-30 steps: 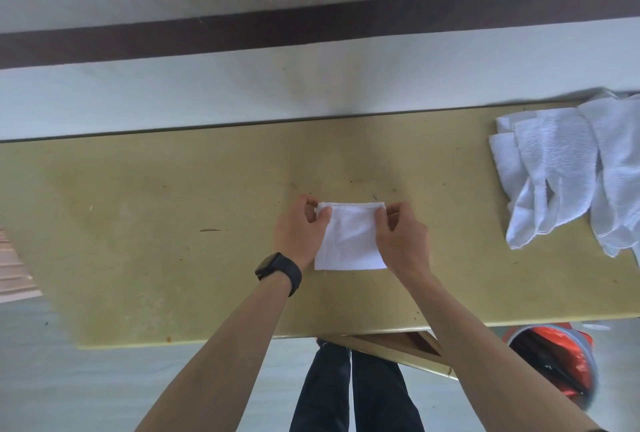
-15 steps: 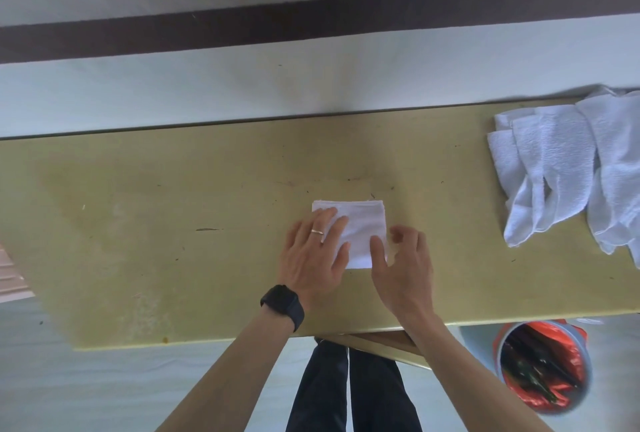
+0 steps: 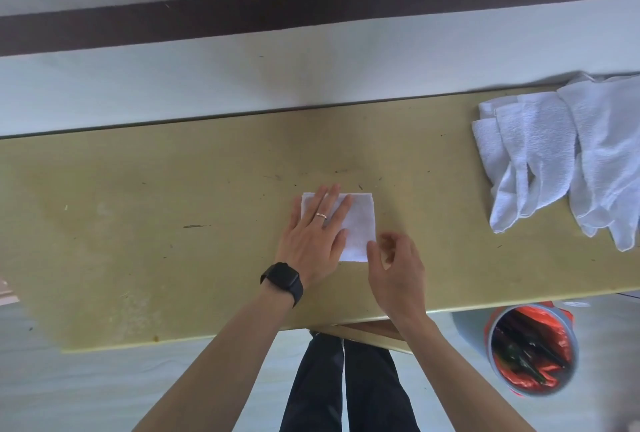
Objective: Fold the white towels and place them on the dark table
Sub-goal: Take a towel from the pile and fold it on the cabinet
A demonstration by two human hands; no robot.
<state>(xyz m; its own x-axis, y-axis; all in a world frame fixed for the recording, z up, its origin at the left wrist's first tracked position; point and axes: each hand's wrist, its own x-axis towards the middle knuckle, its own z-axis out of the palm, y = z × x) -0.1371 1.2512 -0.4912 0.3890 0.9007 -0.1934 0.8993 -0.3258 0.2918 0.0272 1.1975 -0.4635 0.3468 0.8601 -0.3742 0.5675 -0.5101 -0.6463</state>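
Folded towel point(image 3: 360, 223) lies flat at the middle of the worktop point(image 3: 173, 223). Your left grip point(image 3: 313, 241) rests on its left half with straight, spread fingers, pressing rather than holding. Your right grip point(image 3: 394, 268) sits just beside the near right corner, fingers loosely curled around nothing. Its thumb is at the towel's edge, though whether it touches the cloth is hard to tell.

So the towel lies forward and left of the right grip and directly under the left one. The packet is close to square, so it has no real long axis. Its edges run nearly parallel to the worktop's front edge, with a slight tilt.

To lift it, I judge you need the right thumb under that near corner. The unfolded towels point(image 3: 554, 154) wait well apart on your right, nearer the right grip. No dark table shows plainly.
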